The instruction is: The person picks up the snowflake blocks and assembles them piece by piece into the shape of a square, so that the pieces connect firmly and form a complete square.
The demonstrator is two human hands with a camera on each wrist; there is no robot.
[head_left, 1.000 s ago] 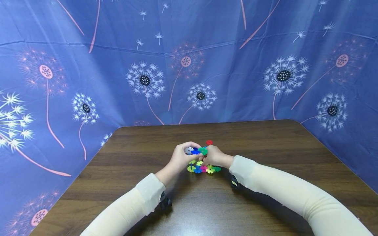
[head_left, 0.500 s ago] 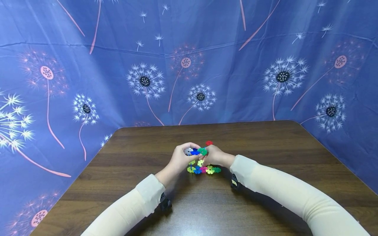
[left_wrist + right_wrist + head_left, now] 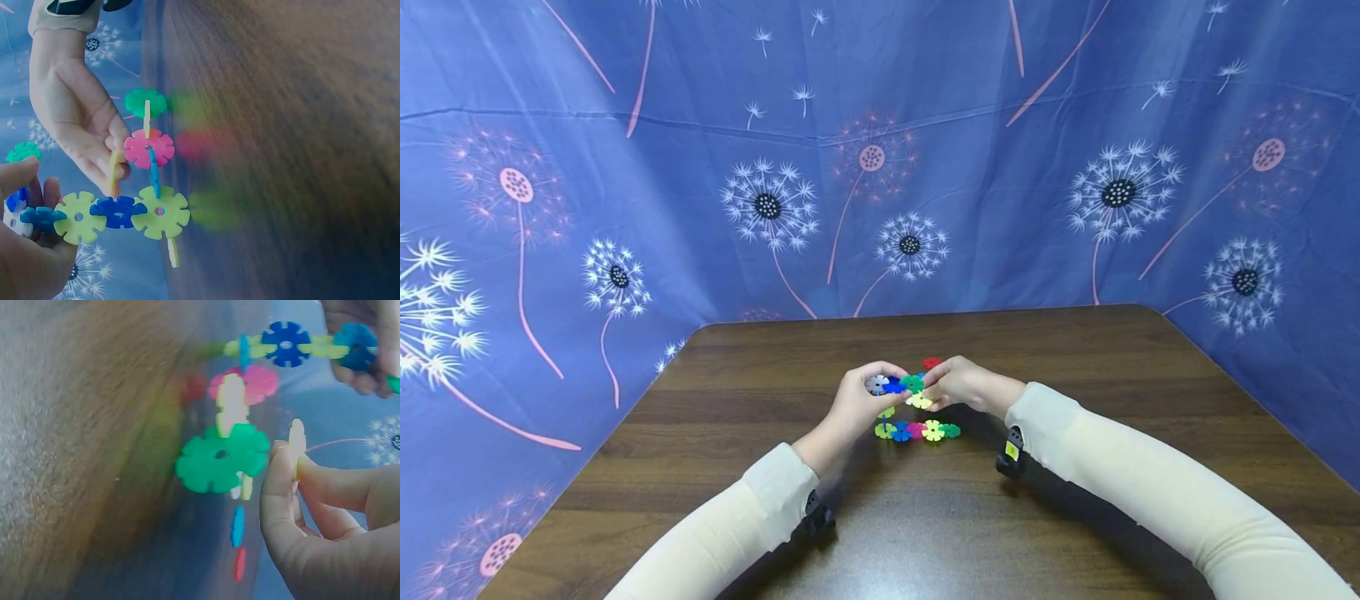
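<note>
My left hand (image 3: 850, 402) grips the upper part of a joined structure of flower-shaped snap discs, around the grey disc (image 3: 877, 384) and dark blue disc (image 3: 893, 385). A green disc (image 3: 913, 383) sticks out at that upper end. Between thumb and fingertips my right hand (image 3: 967, 386) pinches a pale yellow disc (image 3: 298, 440), seen edge-on in the right wrist view. In the head view this disc lies just below the upper green one; whether they touch I cannot tell. The structure's lower row ends in a green disc (image 3: 222, 459), beyond a pink disc (image 3: 149, 149).
A red disc (image 3: 932, 362) is behind the hands, partly hidden. The brown wooden table (image 3: 910, 533) reaches back to a blue dandelion-print cloth (image 3: 970, 150). A dark camera (image 3: 1011, 452) sits under the right wrist.
My right hand has drawn back to the right and turned. The pale yellow disc has come up from above the lower row to near the upper green disc. My left hand stays put.
</note>
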